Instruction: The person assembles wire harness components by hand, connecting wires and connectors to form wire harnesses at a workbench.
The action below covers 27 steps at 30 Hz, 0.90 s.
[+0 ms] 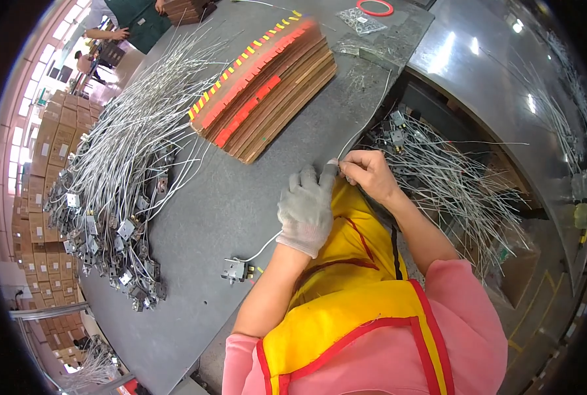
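Running from a small metal switch point(234, 270) on the grey table point(194, 217), a thin white wire point(265, 247) passes under the gloved left hand point(306, 209) and up to the bare right hand point(367, 172). Both hands pinch the wire where their fingertips meet, near the table edge; the exact grip is hard to see. More wire curves away beyond them toward a stack of cardboard sheets point(273, 92), with a heap of finished wires point(122, 164) further left.

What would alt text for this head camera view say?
A gloved left hand and a bare right hand pinch a thin wire at the edge of a grey table. A pile of wired parts and stacked cardboard lie behind.
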Each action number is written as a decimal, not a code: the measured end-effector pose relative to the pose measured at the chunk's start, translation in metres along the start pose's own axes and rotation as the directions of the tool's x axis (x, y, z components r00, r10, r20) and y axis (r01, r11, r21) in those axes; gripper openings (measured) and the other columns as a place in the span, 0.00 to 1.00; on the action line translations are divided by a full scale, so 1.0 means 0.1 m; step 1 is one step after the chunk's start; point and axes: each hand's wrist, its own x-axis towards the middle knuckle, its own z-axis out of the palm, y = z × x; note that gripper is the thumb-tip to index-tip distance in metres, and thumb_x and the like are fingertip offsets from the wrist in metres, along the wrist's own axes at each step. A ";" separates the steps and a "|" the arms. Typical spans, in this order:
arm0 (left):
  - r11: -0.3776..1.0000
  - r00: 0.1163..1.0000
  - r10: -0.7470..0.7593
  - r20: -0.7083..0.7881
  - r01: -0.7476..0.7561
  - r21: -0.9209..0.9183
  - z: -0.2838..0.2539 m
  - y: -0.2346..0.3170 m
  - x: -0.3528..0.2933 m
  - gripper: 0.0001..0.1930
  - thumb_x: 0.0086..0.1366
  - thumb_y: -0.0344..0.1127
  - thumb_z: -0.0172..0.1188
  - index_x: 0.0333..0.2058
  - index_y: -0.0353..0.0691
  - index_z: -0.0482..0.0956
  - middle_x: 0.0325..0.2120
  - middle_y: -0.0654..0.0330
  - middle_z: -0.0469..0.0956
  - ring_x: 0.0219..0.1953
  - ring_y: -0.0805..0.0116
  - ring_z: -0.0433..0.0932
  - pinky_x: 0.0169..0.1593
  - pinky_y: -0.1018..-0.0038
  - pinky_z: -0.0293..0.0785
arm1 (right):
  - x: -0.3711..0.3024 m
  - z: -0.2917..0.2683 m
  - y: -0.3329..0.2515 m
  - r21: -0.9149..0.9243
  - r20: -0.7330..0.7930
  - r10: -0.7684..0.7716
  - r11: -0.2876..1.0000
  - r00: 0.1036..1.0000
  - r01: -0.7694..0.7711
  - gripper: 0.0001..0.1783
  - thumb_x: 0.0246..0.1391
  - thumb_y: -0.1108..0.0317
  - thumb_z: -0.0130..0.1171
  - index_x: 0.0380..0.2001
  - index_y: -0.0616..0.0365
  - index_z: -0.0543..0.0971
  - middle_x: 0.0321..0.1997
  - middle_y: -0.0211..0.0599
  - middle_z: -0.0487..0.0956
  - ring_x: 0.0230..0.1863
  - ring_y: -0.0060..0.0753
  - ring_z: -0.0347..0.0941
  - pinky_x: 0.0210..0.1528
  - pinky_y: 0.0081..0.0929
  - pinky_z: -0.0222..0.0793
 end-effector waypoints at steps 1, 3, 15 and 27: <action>0.999 1.000 0.000 0.016 0.001 -0.043 -0.01 -0.01 0.02 0.27 0.52 0.28 0.53 0.53 0.50 0.67 0.38 0.55 0.72 0.37 0.58 0.73 0.35 0.69 0.75 | -0.01 0.00 0.03 0.000 -0.002 0.000 1.000 1.000 0.000 0.10 0.51 0.69 0.54 0.22 0.64 0.77 0.20 0.29 0.75 0.20 0.16 0.65 0.23 0.16 0.59; 0.996 1.000 0.002 0.029 0.000 -0.086 -0.04 -0.03 0.03 0.27 0.51 0.28 0.53 0.54 0.50 0.67 0.38 0.54 0.72 0.38 0.58 0.73 0.36 0.68 0.75 | -0.04 -0.02 0.09 0.109 0.040 0.192 0.975 0.981 -0.195 0.09 0.52 0.69 0.54 0.24 0.63 0.78 0.20 0.29 0.75 0.19 0.15 0.64 0.21 0.15 0.57; 0.923 0.974 -0.111 -0.198 0.027 -0.384 -0.11 0.01 -0.12 0.21 0.54 0.23 0.51 0.48 0.42 0.69 0.37 0.49 0.72 0.38 0.48 0.72 0.37 0.61 0.72 | -0.15 0.11 -0.26 0.589 -0.087 0.058 0.808 0.995 0.004 0.21 0.53 0.69 0.54 0.49 0.67 0.69 0.39 0.44 0.78 0.20 0.11 0.62 0.19 0.08 0.55; 0.971 0.920 -0.185 -0.347 0.118 -0.206 -0.10 -0.10 -0.43 0.15 0.53 0.29 0.57 0.41 0.44 0.73 0.35 0.52 0.72 0.30 0.53 0.75 0.30 0.64 0.74 | -0.03 0.19 -0.20 0.506 -0.235 0.017 0.856 0.972 0.107 0.16 0.49 0.77 0.58 0.44 0.63 0.73 0.32 0.39 0.80 0.23 0.12 0.67 0.23 0.08 0.59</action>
